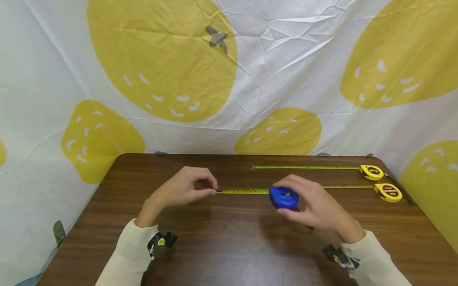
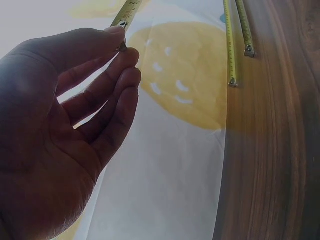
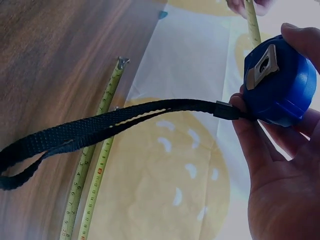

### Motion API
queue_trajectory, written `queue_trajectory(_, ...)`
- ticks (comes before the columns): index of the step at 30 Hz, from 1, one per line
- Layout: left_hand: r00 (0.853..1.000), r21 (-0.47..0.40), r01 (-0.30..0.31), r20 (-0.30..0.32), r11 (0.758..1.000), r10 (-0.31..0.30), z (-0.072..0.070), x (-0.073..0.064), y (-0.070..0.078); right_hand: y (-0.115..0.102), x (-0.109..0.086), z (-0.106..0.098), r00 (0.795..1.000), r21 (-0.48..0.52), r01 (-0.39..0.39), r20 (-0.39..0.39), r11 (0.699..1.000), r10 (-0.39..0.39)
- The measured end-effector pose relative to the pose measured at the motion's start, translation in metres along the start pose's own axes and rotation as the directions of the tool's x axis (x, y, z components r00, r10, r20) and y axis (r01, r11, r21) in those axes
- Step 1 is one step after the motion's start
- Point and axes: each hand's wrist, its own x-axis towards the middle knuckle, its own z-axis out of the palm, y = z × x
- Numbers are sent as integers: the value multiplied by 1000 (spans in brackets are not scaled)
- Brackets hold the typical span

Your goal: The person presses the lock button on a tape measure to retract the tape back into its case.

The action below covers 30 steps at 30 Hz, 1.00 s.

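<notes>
A blue tape measure [image 1: 284,198] is held above the table in my right hand [image 1: 315,204], thumb and fingers around its case. Its yellow blade [image 1: 243,191] stretches out leftward to my left hand [image 1: 184,186], which pinches the hook end [image 2: 123,25] between thumb and forefinger. In the right wrist view a black wrist strap [image 3: 150,112] hangs from the case, beside a metal belt clip [image 3: 263,66]. Behind my hands lie two yellow tape measures, the nearer [image 1: 388,192] and the farther [image 1: 371,172], both with blades drawn out to the left.
The brown wooden table [image 1: 229,254] reaches back to a white cloth [image 1: 250,87] printed with yellow fruit. A dark strap [image 1: 398,186] lies by the yellow cases near the right edge. Each wrist wears a small camera on a band.
</notes>
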Motion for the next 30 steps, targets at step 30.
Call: queue_trajectory(30,1000,9,-13,22,1000,13,13,15,9,-10,17,15,999,25,35,-16,999,-34)
